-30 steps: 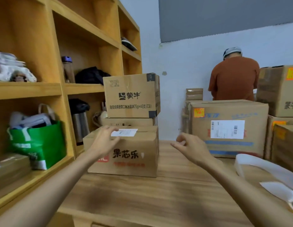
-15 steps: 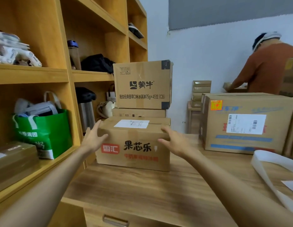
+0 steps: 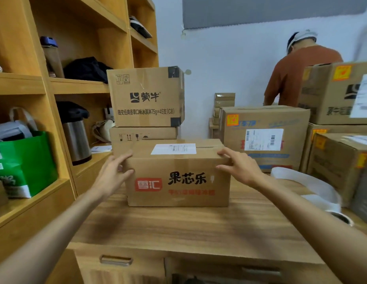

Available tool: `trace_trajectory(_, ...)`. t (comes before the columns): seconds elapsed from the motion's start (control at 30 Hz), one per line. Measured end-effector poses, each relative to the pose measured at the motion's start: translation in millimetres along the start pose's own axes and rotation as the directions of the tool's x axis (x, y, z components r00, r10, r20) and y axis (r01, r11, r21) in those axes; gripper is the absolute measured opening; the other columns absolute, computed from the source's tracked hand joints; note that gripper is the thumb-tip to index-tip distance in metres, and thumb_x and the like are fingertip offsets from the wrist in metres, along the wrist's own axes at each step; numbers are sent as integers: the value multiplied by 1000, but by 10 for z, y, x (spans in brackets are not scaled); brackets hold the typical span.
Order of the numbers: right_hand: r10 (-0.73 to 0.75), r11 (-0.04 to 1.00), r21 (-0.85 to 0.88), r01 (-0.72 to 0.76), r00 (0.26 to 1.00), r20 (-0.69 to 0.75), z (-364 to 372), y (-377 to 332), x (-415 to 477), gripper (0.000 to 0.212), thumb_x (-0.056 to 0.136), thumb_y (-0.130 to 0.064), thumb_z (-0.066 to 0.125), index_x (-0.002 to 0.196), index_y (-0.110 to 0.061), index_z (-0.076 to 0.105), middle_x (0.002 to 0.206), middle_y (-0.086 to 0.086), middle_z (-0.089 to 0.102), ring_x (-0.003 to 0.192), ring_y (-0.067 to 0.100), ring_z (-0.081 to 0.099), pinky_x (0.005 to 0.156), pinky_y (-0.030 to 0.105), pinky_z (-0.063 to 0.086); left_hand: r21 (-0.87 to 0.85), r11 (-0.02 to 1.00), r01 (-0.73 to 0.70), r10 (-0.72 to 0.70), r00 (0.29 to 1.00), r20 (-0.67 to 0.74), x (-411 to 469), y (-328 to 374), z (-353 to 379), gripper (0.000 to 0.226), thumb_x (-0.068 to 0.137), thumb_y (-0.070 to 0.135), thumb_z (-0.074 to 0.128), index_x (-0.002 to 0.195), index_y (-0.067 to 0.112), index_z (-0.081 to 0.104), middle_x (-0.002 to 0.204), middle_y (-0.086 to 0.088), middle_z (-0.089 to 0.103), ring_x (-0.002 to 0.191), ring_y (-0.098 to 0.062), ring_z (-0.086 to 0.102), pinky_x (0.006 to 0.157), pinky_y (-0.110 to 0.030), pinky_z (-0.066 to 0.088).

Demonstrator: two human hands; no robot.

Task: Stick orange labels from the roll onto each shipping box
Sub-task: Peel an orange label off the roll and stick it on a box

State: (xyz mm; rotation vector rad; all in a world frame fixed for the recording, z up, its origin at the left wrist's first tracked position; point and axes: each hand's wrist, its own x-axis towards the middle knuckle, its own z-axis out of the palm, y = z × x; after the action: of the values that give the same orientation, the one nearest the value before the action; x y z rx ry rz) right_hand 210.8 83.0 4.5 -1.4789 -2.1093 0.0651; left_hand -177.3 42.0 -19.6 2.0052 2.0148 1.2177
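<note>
A small brown shipping box (image 3: 178, 181) with a white address slip on top stands on the wooden table (image 3: 178, 226). My left hand (image 3: 113, 174) grips its upper left corner, thumb on the front face. My right hand (image 3: 241, 167) grips the upper right corner the same way. No orange label shows on this box. The label roll (image 3: 340, 217) lies at the right table edge, with its white backing strip (image 3: 301, 181) curling out. A large box (image 3: 264, 138) behind carries an orange label (image 3: 232, 119).
Two stacked boxes (image 3: 145, 97) stand right behind the small one. More labelled boxes (image 3: 338, 93) pile up at the right. Wooden shelves (image 3: 55, 87) hold a green bag (image 3: 24, 162) and a steel flask (image 3: 76, 138). A person in an orange shirt (image 3: 297, 70) works at the back.
My hands went from reaching toward the small box to gripping its two upper corners. The box now sits nearer to me and further right of the shelf.
</note>
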Motion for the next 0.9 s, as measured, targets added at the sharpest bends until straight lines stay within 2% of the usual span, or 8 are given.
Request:
trace_trajectory(0.1,48,999,27,-48,999,-16,-302,355,-255,45,88,-45,69,129,-33,55,128,0,64,110,22,58,90,47,50,6,992,-125,125,992,-1,-17,338,205,53,91,18,74,140,29,57,111,0,52,90,-11,56,88,-32,49)
trace_trajectory(0.23,90,994,63,-86,994,-68,-646,721,-531,52,87,-39,72,135,-26,58,131,-1,64,111,19,59,90,39,48,-31,975,-222,222,975,6,-18,735,472,50,90,20,76,137,26,61,106,1,55,87,-7,56,75,-12,39)
trace_trajectory(0.37,133,987,106,-122,986,-103,-844,1006,-735,52,87,-35,73,136,-26,59,126,2,66,101,18,60,87,37,50,-83,952,-294,296,955,14,-39,1029,681,50,89,18,77,137,22,63,103,1,54,87,-10,56,77,-18,41)
trace_trajectory(0.5,154,980,148,-134,980,-130,-898,1203,-880,52,88,-34,72,137,-28,57,129,3,65,108,21,60,93,45,51,-119,945,-303,306,952,4,-113,1182,838,49,90,18,76,136,23,62,102,2,53,88,-9,56,82,-24,42)
trace_trajectory(0.63,139,981,150,-120,983,-121,-856,1295,-939,50,93,-32,68,140,-32,53,128,6,63,90,16,63,86,45,53,-98,954,-282,288,957,44,-161,1198,966,53,91,18,74,141,25,57,105,1,50,93,-15,55,89,-31,45)
trace_trajectory(0.73,102,986,142,-87,989,-102,-895,1312,-991,48,95,-33,63,142,-29,50,130,0,60,90,14,61,87,38,52,98,939,-329,328,944,22,-154,1261,964,50,91,28,72,138,23,58,114,-4,49,107,-25,51,91,-45,50)
trace_trajectory(0.83,77,995,75,-68,989,-128,-993,1405,-1107,48,96,-33,63,142,-24,50,131,0,55,101,8,53,88,28,44,422,791,-444,523,847,-89,-251,1526,991,53,81,38,59,129,14,60,120,-15,54,105,-33,53,79,-46,50)
trace_trajectory(0.9,81,996,-17,-84,987,-140,-1055,1491,-1233,46,96,-34,62,139,-25,50,132,-2,50,107,11,53,90,32,46,435,730,-527,620,778,-99,-367,1827,1064,53,80,34,53,126,8,61,120,-19,58,102,-34,56,78,-45,50)
